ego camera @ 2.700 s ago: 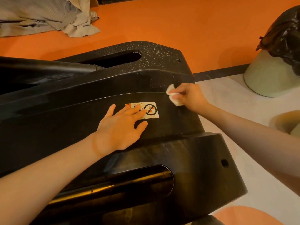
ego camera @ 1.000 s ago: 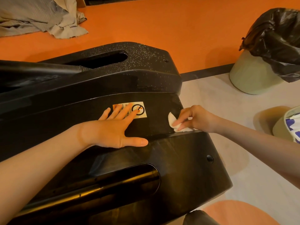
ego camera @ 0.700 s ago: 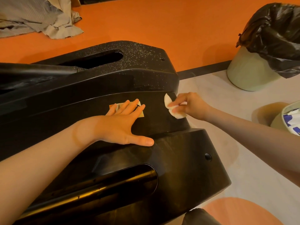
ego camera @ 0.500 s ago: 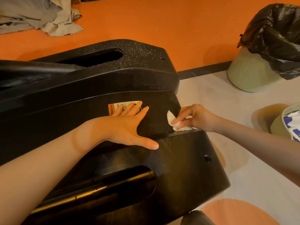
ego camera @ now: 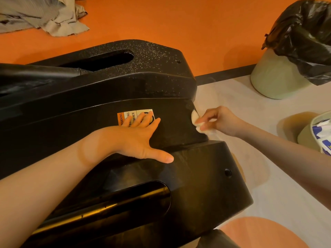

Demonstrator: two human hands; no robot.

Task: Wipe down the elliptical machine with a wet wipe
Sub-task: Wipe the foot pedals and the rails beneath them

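Orange floor [ego camera: 179,24], right hand [ego camera: 220,120] pinching wipe [ego camera: 194,117] (crumpled)

We see two bare forearms, no sleeves; left hand [ego camera: 138,138], right hand [ego camera: 221,122]; no rings, watch or gloves.

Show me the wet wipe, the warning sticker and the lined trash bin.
wet wipe [ego camera: 197,122]: head view, white fold at the fingertips.
warning sticker [ego camera: 120,118]: head view, orange left strip.
trash bin [ego camera: 274,79]: head view, pale green wall below the black bag.
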